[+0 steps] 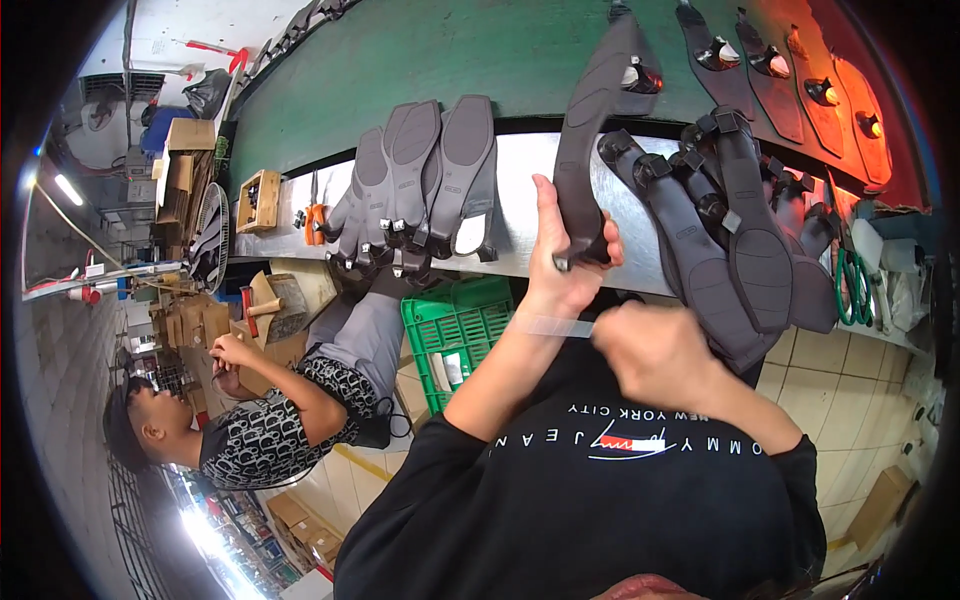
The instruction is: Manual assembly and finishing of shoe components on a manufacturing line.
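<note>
My left hand (565, 275) is wrapped round the heel end of a dark grey shoe sole (578, 150), its thumb pointing up beside it. The sole stands upright, its far part over the green belt (430, 60). In front of my chest, my right hand (655, 365) is closed and smeared by motion. A thin translucent strip (555, 326) sticks out of it to the left, across my left wrist. Left of the held sole, several grey soles (410, 140) lean together on the metal ledge (525, 190). More heeled soles (760, 270) are piled right of it.
Several soles (765, 85) lie on the belt, the far right ones under an orange glow. Green-handled scissors (853, 285) hang at the right. A green crate (455, 330) stands below the ledge. At left, a co-worker (290, 400) works near a wooden box (260, 202) and an orange-handled tool (316, 222).
</note>
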The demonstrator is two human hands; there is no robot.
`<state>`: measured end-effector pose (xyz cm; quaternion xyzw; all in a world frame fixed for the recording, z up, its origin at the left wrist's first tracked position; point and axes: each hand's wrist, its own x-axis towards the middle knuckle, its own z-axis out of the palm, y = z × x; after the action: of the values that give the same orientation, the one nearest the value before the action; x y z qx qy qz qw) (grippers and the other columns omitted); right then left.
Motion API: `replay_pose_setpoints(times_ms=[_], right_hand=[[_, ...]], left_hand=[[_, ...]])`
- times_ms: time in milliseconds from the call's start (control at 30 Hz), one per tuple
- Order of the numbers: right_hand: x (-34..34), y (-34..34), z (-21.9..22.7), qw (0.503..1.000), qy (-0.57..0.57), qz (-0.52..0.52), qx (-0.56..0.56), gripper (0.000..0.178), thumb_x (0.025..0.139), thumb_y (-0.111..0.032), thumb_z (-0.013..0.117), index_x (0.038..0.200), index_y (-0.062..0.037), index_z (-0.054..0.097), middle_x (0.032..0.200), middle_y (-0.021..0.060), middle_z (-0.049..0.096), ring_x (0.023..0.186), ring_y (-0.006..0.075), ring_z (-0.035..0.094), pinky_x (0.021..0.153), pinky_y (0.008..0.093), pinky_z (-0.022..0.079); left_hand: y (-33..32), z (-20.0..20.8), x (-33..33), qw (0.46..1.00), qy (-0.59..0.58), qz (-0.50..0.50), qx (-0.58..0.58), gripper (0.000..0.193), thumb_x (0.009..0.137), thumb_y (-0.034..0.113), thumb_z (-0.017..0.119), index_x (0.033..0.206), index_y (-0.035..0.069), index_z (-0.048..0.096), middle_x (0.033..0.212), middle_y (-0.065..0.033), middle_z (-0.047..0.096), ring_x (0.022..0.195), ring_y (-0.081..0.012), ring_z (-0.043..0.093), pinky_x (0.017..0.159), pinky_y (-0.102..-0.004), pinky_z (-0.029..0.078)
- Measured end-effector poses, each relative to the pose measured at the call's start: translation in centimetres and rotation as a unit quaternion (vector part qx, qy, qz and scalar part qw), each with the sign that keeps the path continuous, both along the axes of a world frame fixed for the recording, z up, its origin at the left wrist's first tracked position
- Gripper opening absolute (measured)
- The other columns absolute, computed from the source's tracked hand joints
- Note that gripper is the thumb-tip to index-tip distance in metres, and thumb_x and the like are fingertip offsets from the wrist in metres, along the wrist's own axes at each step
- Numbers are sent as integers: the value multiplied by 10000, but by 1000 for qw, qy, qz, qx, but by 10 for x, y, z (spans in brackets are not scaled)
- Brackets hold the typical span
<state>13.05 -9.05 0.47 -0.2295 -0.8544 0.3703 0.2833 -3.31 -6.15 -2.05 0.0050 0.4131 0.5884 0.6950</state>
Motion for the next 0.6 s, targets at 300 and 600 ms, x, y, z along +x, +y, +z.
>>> replay_pose_setpoints(times_ms=[300,600], right_hand=[[5,30,10,964,165,-142,-151,347,786,-1,646,1129,-43,603,727,45,539,573,99,509,497,239,403],[-10,40,0,977,170,-107,-77,398,711,-12,740,1101,-23,662,717,19,504,541,70,449,470,236,346]], left_hand=[[-16,20,19,976,182,-49,107,437,997,418,409,939,23,588,792,-84,651,640,-146,634,599,-257,513],[-16,-4,26,964,202,-15,170,339,996,325,476,814,61,585,701,8,579,601,-39,480,516,-198,365]])
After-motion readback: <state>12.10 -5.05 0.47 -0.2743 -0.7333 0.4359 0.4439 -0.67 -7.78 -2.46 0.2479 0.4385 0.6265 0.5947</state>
